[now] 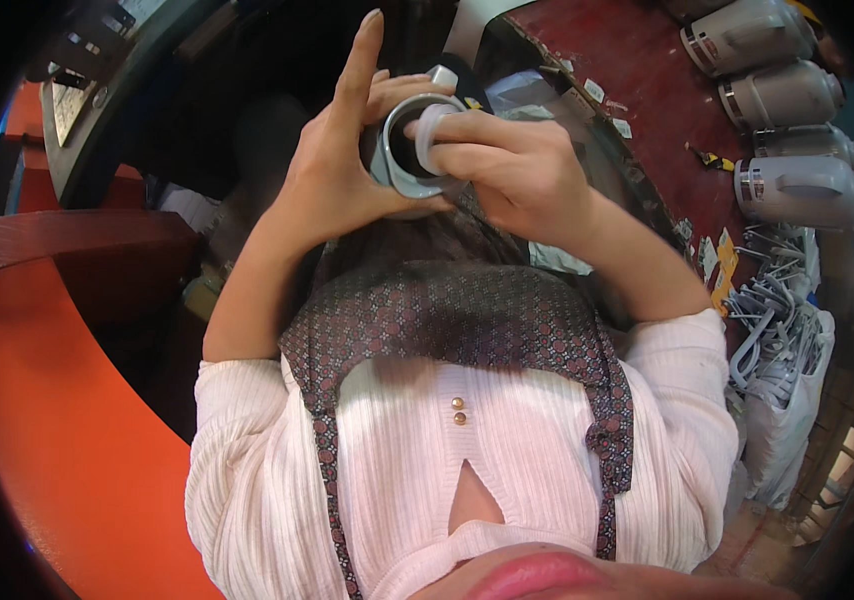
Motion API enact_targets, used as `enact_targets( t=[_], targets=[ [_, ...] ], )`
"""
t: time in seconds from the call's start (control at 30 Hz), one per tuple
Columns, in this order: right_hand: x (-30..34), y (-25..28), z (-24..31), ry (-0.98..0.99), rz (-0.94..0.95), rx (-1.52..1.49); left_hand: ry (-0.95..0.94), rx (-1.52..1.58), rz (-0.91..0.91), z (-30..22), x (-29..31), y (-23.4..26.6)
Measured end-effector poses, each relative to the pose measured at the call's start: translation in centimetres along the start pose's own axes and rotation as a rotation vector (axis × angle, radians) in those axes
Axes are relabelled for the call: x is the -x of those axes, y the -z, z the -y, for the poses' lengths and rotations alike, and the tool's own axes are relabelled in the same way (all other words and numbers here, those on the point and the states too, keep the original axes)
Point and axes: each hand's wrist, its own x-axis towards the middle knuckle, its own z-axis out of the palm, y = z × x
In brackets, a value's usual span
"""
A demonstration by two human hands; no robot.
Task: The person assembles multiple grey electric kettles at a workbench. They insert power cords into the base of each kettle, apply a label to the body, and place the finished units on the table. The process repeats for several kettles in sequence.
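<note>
A grey jug [383,168], round-mouthed and dark inside, is held in front of my apron with its opening turned up toward me. My left hand [322,165] is wrapped round its side, thumb along the near edge and index finger pointing up and away. Between the fingers and thumb of my right hand [527,170] is a translucent white plastic ring [425,140], tilted at the jug's mouth. Part of the ring lies behind my fingers, so I cannot tell whether it touches the rim.
Several grey jugs with handles [797,192] line the right side of a dark red table [637,60]. A yellow-and-black cutter [712,160] lies beside them. Below, a plastic bag [782,440] holds grey handles [762,310]. An orange surface [57,420] is at my left.
</note>
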Motion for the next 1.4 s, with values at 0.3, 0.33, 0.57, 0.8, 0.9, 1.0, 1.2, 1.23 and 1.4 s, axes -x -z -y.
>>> enact_targets(
  t=[0.3, 0.33, 0.57, 0.8, 0.9, 1.0, 1.2, 1.23, 1.4],
  targets=[
    [-1.0, 2.1, -1.1, 0.182, 0.557, 0.271, -0.057, -0.195, -0.038, 0.3, 0.2, -1.3],
    [-1.4, 2.7, -1.2, 0.166, 0.710, 0.300, -0.062, -0.217, -0.041, 0.3, 0.2, -1.4],
    [1.4, 3.6, -0.8, -0.175, 0.586, 0.098, 0.027, -0.167, 0.006, -0.1, -0.1, -2.7],
    [4.8, 2.2, -0.7, -0.129, 0.302, -0.069, -0.023, -0.169, -0.006, -0.1, -0.4, -3.4],
    [6.3, 2.1, -0.6, -0.054, 0.270, -0.013, -0.025, -0.146, -0.003, 0.0, -0.2, -3.5],
    [7.4, 1.2, -0.1, -0.146, 0.268, -0.030, -0.047, -0.225, 0.053, -0.4, 0.2, -4.0],
    [6.0, 2.2, 1.9, -0.079, 0.558, 0.261, -0.340, -0.403, 0.248, -2.5, -1.3, -4.1],
    [5.3, 3.4, 1.9, -0.068, 0.541, 0.093, -0.400, -0.438, 0.335, -2.9, -1.8, -3.1],
    [3.8, 6.7, 1.9, -0.042, 0.075, 0.054, -0.041, 0.032, -0.385, -1.4, -1.8, 10.0]
  ],
)
